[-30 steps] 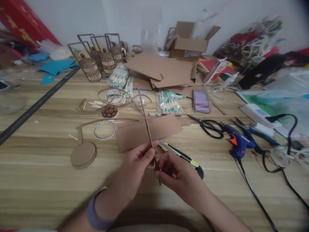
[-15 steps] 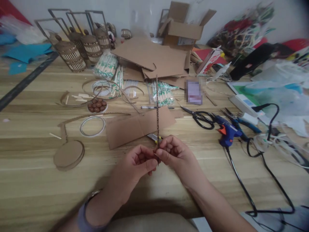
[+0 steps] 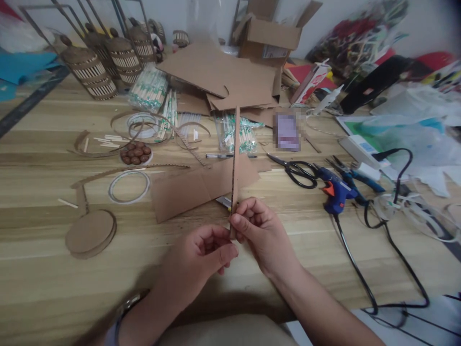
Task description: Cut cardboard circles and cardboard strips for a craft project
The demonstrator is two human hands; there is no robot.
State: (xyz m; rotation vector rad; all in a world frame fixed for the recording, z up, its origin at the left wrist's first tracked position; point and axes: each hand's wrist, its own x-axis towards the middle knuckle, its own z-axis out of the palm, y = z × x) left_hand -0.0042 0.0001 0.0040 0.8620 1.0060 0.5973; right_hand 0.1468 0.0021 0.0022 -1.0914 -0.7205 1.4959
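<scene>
A narrow cardboard strip [image 3: 236,154] stands nearly upright in front of me, its broad face and corrugated edge showing. My right hand [image 3: 264,235] pinches it near the bottom between thumb and fingers. At the strip's lower end, my left hand [image 3: 203,254] is closed, with curled fingers against it and the thumb just beneath. Behind the strip lies a flat cardboard piece [image 3: 187,192], with a utility knife [image 3: 224,202] partly hidden by it and my right hand. Stacked cardboard discs [image 3: 90,233] lie to the left, a bent cardboard strip [image 3: 133,173] rising from behind them.
On the right are scissors [image 3: 300,174], a blue glue gun [image 3: 336,192] with its cord, and pliers [image 3: 363,181]. Tape rolls [image 3: 128,200], brown balls [image 3: 135,154] and bagged sticks [image 3: 239,137] lie farther back. Lantern-like stick-and-cardboard pieces [image 3: 91,72] stand at back left, a cardboard box [image 3: 272,36] at the back.
The strip has turned so its flat face shows beside its edge. My left hand has shifted slightly down, towards the strip's end. The whole view has drifted a little.
</scene>
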